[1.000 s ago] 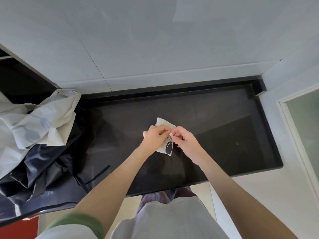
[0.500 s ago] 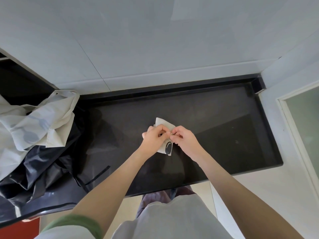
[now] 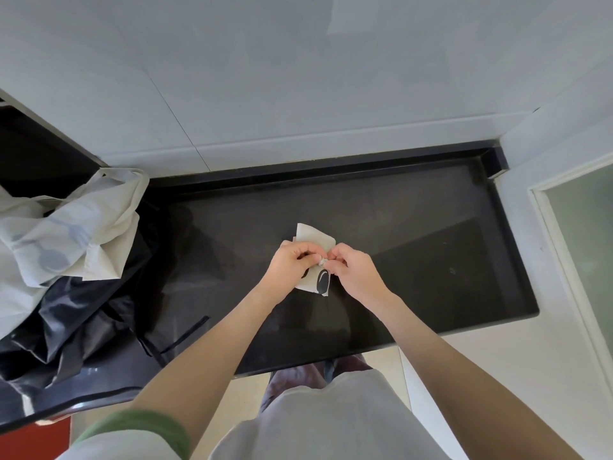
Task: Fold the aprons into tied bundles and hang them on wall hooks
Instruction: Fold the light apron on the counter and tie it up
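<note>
Your left hand (image 3: 292,260) and right hand (image 3: 351,270) meet knuckle to knuckle over the black worktop (image 3: 414,247), fingertips pinched on the tie of the small folded white apron bundle (image 3: 313,239) between them, forearms angled inward.

We can't see most of the bundle (image 3: 313,239): the left hand (image 3: 292,265) and right hand (image 3: 351,270) cover its middle, and whatever their fingertips pinch is too small for us to make out. Its black print shows only in part. The white apron (image 3: 66,234) and black apron (image 3: 76,323) run off the left edge, and the counter (image 3: 414,247) beneath them is buried.
</note>
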Available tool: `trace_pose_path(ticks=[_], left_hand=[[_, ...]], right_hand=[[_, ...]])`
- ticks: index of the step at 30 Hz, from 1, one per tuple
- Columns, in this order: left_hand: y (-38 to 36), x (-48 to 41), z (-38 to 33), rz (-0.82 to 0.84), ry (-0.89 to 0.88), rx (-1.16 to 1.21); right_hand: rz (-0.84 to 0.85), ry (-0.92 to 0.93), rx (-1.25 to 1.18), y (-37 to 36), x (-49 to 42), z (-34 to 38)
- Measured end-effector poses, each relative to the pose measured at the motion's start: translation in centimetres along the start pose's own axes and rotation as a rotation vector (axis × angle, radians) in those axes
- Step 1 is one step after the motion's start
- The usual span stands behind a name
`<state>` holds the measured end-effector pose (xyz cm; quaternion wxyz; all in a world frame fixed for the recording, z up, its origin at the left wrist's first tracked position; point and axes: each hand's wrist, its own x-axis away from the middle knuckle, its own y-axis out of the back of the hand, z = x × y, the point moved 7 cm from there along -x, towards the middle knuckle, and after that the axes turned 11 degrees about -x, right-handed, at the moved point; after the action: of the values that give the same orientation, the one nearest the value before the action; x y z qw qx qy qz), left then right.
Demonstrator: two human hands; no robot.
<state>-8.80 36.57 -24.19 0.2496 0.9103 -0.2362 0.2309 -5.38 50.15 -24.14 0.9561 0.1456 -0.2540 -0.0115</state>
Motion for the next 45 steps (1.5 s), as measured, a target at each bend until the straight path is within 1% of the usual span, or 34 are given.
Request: trace_pose_path(ticks=[2,7,13,19,24,27,30,36,40,42,45], left_hand=[[0.2,0.0,-0.4,0.011,-0.049,-0.055],[0.4,-0.1,-1.2,0.057,-0.194,-0.297],[0.7,-0.2,-0.8,0.034,-0.106,-0.258],[1.3,-0.1,-0.7,-0.004,-0.096,-0.216],[1.1,0.2,-1.1,0.023,-0.126,-0.223],[1.0,0.3,-1.5,0.049,-0.189,-0.266],[1.0,0.3,-1.7,0.063,-0.214,-0.336],[0.8,0.0,-1.5,0.099,-0.116,-0.437],[0.8,-0.5,-1.9,0.054,-0.092,-0.506],[0.6,-0.8,-2.1,0.048,-0.108,-0.636],[0.1,-0.7,-3.1,-0.023,-0.242,-0.987]], right_hand=[[-0.002,0.024,0.014,-0.2,0.1,0.1],[0.066,0.054,0.055,-0.8,-0.2,0.3],[0.111,0.009,0.033,-0.8,-0.9,0.2],[0.091,-0.020,-0.016,-1.0,-1.0,0.0],[0.090,-0.009,-0.009,-0.8,-1.3,0.2],[0.098,0.011,0.003,-0.9,-1.3,0.5],[0.103,0.016,0.023,-1.1,-1.2,0.9],[0.121,-0.010,0.055,-0.8,-1.5,0.8],[0.122,-0.022,0.071,-0.9,-1.6,0.9],[0.113,-0.040,0.056,-0.8,-1.6,0.9],[0.104,-0.068,0.016,-0.6,-1.5,0.9]])
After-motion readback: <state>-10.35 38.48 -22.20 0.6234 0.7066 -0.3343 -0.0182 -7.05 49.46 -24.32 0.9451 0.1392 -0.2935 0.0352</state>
